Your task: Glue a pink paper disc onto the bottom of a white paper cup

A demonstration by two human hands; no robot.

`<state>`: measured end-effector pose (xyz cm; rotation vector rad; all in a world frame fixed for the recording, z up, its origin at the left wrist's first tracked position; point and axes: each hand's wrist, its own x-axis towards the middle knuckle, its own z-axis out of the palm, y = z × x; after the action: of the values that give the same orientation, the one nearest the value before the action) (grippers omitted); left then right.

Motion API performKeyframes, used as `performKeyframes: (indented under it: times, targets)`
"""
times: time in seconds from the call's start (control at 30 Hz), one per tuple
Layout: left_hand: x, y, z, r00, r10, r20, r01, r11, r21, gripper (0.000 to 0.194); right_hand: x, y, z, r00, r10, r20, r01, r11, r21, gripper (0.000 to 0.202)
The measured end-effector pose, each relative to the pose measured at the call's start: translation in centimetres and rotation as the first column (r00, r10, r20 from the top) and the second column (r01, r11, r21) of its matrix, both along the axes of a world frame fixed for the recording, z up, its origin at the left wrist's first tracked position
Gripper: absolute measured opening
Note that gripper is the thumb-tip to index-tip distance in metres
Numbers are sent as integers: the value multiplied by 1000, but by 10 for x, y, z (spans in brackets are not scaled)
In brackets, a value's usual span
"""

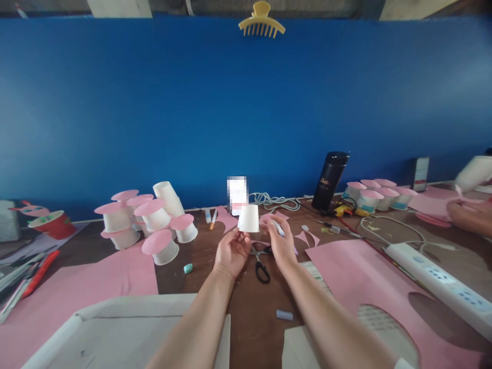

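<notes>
- Left of centre on the table, a cluster of white paper cups point(148, 220) already wears pink paper discs (more stand far right).
- Left hand point(231, 251) pinches one bare, inverted paper cup point(248, 218), its disc not yet on.
- Right hand point(282, 242) curls around a marker pen point(277, 227); scissors point(261, 264) lie below.

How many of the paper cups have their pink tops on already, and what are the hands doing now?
Done: a pile of white cups with pink lids sits on the left, and another group stands at the right. In hand: the left hand holds a plain upside-down cup, and the right hand holds a pen. Left: this cup has no pink top; pink paper and scissors wait nearby.
</notes>
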<state>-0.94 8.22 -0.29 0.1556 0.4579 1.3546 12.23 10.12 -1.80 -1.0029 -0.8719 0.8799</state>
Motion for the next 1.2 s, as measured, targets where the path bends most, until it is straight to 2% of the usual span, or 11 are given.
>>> performKeyframes:
  times: [0.07,0.17,0.27,0.43,0.53,0.63,0.73,0.8,0.87,1.0,1.2]
  targets:
    - [0,-2,3,998,-56,3,57,998,-18,4,0,0,-1,988,131,-86,-137,988,-65,44]
    - [0,-3,3,994,-103,-26,101,993,-66,4,-1,-3,0,938,306,-164,-316,948,-42,42]
    - [3,-3,0,993,-91,-76,87,995,-52,5,-1,-5,1,908,379,-177,-385,923,5,40]
    - [12,-9,-4,969,-117,-220,143,984,108,9,1,-3,-3,948,265,-178,-268,963,9,44]
    - [15,-10,-5,951,-134,-278,183,970,158,7,2,0,-8,965,247,-93,-249,968,-14,43]
    - [15,-6,-8,961,-36,-273,74,989,130,4,4,3,-10,991,59,118,-59,998,1,43]
    - [13,0,-10,964,93,-250,-84,995,48,8,6,1,-8,934,-190,302,160,980,122,38]
    - [11,4,-12,961,146,-235,-149,989,6,11,5,-4,-3,916,-204,346,141,970,198,36]
    - [10,5,-13,962,166,-215,-172,985,-6,12,2,-12,3,895,-166,415,48,959,280,33]
    - [8,6,-17,967,165,-196,-162,986,33,11,-4,-27,13,776,-186,603,-105,904,414,23]
    - [8,6,-22,954,158,-257,-129,984,126,7,-7,-27,11,735,-220,641,-112,893,435,16]
